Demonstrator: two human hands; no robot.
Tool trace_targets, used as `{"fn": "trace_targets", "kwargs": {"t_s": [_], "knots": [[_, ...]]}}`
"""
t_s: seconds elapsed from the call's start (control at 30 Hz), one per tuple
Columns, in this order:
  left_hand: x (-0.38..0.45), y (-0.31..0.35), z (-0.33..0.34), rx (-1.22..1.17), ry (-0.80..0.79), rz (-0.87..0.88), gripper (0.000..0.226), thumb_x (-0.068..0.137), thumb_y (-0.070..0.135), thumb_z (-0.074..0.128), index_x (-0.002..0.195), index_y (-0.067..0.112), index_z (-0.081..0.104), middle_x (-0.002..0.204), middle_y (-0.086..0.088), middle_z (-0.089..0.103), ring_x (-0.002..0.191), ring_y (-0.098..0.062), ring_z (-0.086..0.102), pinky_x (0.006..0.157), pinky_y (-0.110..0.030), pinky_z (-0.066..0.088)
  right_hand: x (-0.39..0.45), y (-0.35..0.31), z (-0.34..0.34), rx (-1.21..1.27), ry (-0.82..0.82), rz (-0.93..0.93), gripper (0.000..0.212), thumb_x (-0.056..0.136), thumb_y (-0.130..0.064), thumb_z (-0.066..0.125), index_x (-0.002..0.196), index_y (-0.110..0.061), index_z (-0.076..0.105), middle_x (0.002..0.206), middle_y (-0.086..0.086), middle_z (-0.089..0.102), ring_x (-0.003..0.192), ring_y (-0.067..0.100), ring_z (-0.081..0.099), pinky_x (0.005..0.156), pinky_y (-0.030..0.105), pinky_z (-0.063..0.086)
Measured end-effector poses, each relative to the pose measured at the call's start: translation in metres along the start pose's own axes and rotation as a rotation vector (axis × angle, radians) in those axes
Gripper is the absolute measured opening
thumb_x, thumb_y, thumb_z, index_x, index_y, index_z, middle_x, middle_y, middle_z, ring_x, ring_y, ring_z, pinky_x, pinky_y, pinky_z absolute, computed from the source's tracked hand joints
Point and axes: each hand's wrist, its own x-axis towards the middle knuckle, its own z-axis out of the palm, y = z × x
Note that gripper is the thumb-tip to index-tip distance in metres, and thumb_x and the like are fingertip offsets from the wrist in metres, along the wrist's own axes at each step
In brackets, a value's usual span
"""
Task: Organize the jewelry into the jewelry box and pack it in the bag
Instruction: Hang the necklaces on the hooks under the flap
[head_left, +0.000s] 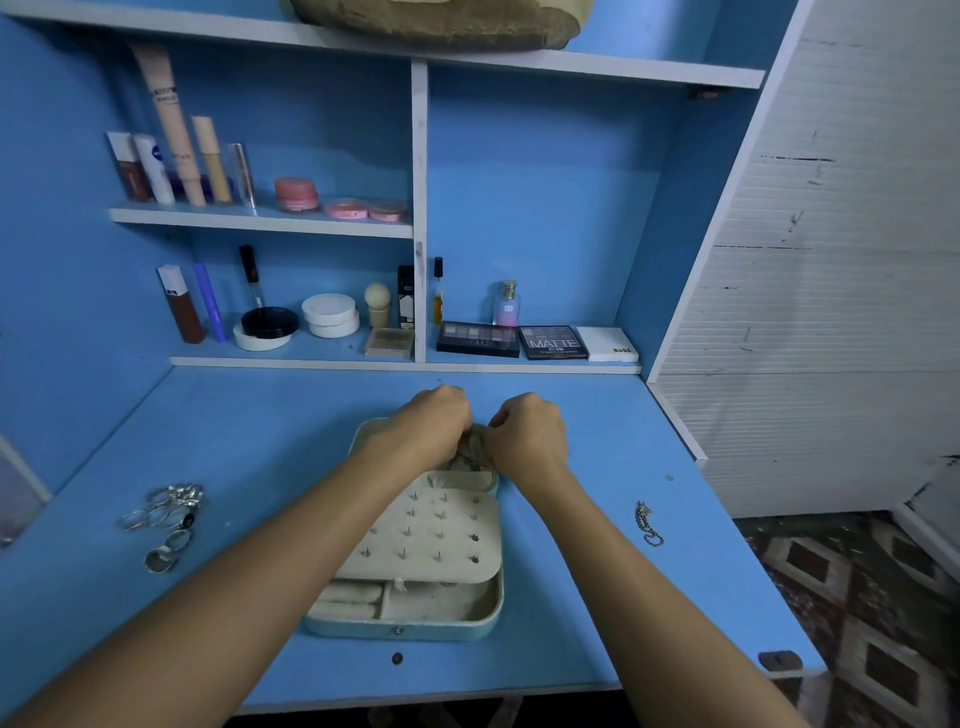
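- Left hand (423, 427) and right hand (527, 434) — fingers curled, pinching a crumpled greyish item (470, 452) between them; what it is cannot be told
- Jewelry box (410, 621) open on blue desk (597, 597), beneath the hands; stud panel (431, 530) inside
- Rings (169, 519) left; chain (647, 524) right — both apart from box
- Cosmetics shelves (260, 218) behind

Just below the curled fingers (462, 415) lies the jewelry box (415, 631), pale teal outside and cream inside, its cream panel (431, 535) dotted with small dark studs. Well left of the fingers the rings (166, 519) gleam silver; to their right the chain (647, 524) is silver too. The desk (260, 441) under them is bright blue.
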Motion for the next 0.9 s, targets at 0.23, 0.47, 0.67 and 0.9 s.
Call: {"fn": "trace_targets", "kwargs": {"t_s": [0.23, 0.47, 0.67, 0.9], "knots": [[-0.007, -0.003, -0.002, 0.027, -0.005, 0.039, 0.028, 0.088, -0.006, 0.051, 0.105, 0.005, 0.071, 0.105, -0.012, 0.049, 0.062, -0.018, 0.041, 0.048, -0.026, 0.028, -0.002, -0.004, 0.001, -0.032, -0.008, 0.012, 0.006, 0.080, -0.004, 0.059, 0.079, -0.006, 0.066, 0.079, 0.009, 0.061, 0.062, 0.025, 0.052, 0.047, 0.021, 0.034], [-0.010, 0.002, -0.007, 0.007, -0.051, 0.038, 0.031, 0.091, 0.000, 0.054, 0.115, 0.011, 0.071, 0.104, -0.009, 0.054, 0.057, -0.016, 0.043, 0.049, -0.024, 0.036, -0.006, 0.000, -0.001, 0.014, -0.012, 0.003, 0.015, 0.078, -0.002, 0.058, 0.084, -0.005, 0.071, 0.082, 0.009, 0.065, 0.065, 0.025, 0.057, 0.056, 0.028, 0.048], [-0.022, -0.003, -0.007, -0.070, -0.074, 0.104, 0.030, 0.090, 0.000, 0.051, 0.107, 0.010, 0.074, 0.112, -0.011, 0.058, 0.072, -0.025, 0.058, 0.058, -0.027, 0.047, -0.012, 0.006, -0.008, 0.082, -0.048, 0.002, 0.015, 0.078, -0.009, 0.065, 0.074, -0.023, 0.064, 0.085, -0.001, 0.063, 0.072, 0.021, 0.061, 0.050, 0.020, 0.041], [-0.028, -0.010, -0.004, -0.282, -0.033, 0.126, 0.027, 0.091, 0.011, 0.062, 0.110, 0.024, 0.076, 0.114, -0.001, 0.067, 0.095, -0.019, 0.066, 0.076, -0.024, 0.051, -0.019, 0.007, -0.026, 0.154, -0.114, -0.033, 0.022, 0.077, -0.002, 0.064, 0.087, -0.021, 0.067, 0.093, 0.007, 0.071, 0.079, 0.031, 0.070, 0.070, 0.041, 0.062]]}}
